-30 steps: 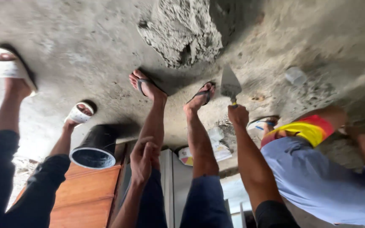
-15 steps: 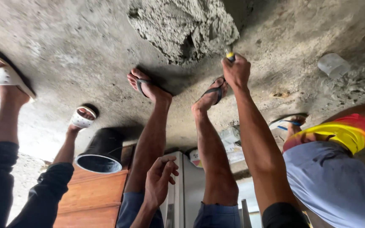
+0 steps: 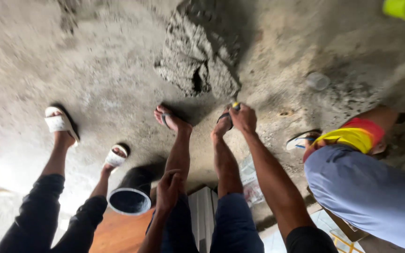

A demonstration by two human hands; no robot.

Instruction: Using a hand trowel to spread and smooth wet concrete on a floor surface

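Observation:
My right hand (image 3: 243, 117) is closed round the yellow-tipped handle of a trowel (image 3: 235, 106), whose blade is out of sight against the edge of a grey mortar pile (image 3: 198, 61) on the concrete floor. My left hand (image 3: 168, 189) rests on my left leg near the knee with its fingers spread, holding nothing. My feet in dark flip-flops (image 3: 169, 119) stand just short of the pile.
Another person in white sandals (image 3: 59, 122) stands at the left. A crouching person in grey-blue shorts (image 3: 366, 187) with a red and yellow cloth (image 3: 352, 136) is at the right. A black pipe end (image 3: 130, 199), a clear plastic cup (image 3: 318, 80) and a yellow-green object (image 3: 404, 8) are nearby.
My right hand has carried the trowel towards the mortar pile; its blade, plain a second ago, no longer shows. My left hand has settled onto my leg.

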